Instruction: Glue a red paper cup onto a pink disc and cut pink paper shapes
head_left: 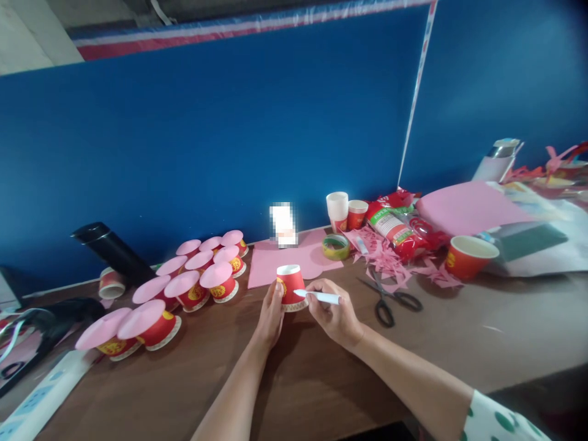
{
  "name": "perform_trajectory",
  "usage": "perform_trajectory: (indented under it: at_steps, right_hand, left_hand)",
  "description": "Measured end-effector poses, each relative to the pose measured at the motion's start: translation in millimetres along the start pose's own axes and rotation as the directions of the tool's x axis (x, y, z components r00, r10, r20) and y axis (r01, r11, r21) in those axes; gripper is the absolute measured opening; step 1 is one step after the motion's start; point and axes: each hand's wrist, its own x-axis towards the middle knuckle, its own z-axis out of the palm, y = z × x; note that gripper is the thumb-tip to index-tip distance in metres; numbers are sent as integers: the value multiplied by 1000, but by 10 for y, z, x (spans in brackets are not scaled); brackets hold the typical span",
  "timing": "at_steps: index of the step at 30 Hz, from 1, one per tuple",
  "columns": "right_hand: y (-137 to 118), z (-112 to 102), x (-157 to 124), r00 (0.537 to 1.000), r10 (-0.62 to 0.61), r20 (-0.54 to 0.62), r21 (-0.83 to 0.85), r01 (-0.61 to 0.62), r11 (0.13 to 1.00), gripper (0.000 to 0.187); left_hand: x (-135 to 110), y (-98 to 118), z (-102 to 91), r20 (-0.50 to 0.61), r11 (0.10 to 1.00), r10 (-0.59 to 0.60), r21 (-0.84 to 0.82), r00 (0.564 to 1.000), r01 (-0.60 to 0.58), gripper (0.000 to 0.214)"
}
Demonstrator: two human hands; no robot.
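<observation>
A red paper cup (291,286) stands upside down on the brown table (321,380), near its middle. My left hand (271,318) grips the cup's left side with closed fingers. My right hand (334,315) is closed around a white pen (319,297), whose tip touches the cup's right side. Just behind the cup lies a pink paper sheet (275,260).
Several upturned red cups topped with pink paper discs (184,285) crowd the left. Scissors (388,300), a tape roll (335,246), pink scraps (390,260), stacked cups (345,213), an upright red cup (469,256) and a pink pad (463,208) lie right. A black flask (113,251) and a power strip (41,398) sit left.
</observation>
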Motion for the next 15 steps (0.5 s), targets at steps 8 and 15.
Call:
perform_trajectory:
  at_steps: [8,15]
  right_hand:
    - [44,-23,8,998,47,-34,10,-47,999,10]
    - [74,-50,19,996,68,-59,9,-67,998,10]
  left_hand:
    - [10,-38,-39,43,1000,-15,1,999,15,28]
    - [9,-56,-71,33,1000,-28,4,999,28,30]
